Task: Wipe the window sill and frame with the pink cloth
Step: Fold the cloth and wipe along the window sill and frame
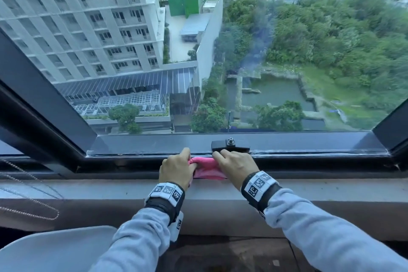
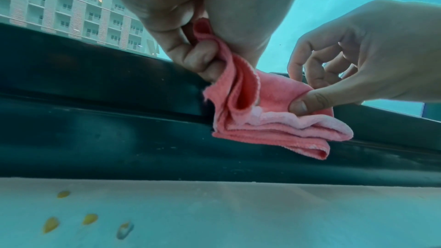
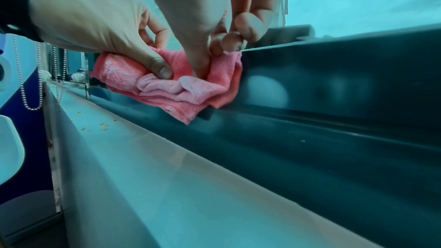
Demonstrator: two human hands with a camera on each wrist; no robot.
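Observation:
The folded pink cloth (image 1: 206, 169) is bunched against the dark lower window frame (image 1: 132, 147), just above the pale grey sill (image 1: 88, 187). My left hand (image 1: 177, 166) grips the cloth's left end with curled fingers. My right hand (image 1: 233, 164) pinches its right end. In the left wrist view the left fingers (image 2: 200, 57) curl round a fold of the cloth (image 2: 262, 125), and the right hand's thumb (image 2: 307, 101) presses on its top layer. In the right wrist view the cloth (image 3: 171, 91) hangs over the frame's ledge, held by the left hand (image 3: 152, 63) and the right hand (image 3: 205, 59).
A black window handle (image 1: 230, 144) sits on the frame right behind my right hand. A bead chain (image 1: 28, 203) loops at the left and a white chair (image 1: 55, 249) stands below it. Small yellow crumbs (image 2: 64, 220) lie on the sill, crumbs (image 3: 102, 124) to the left of the cloth.

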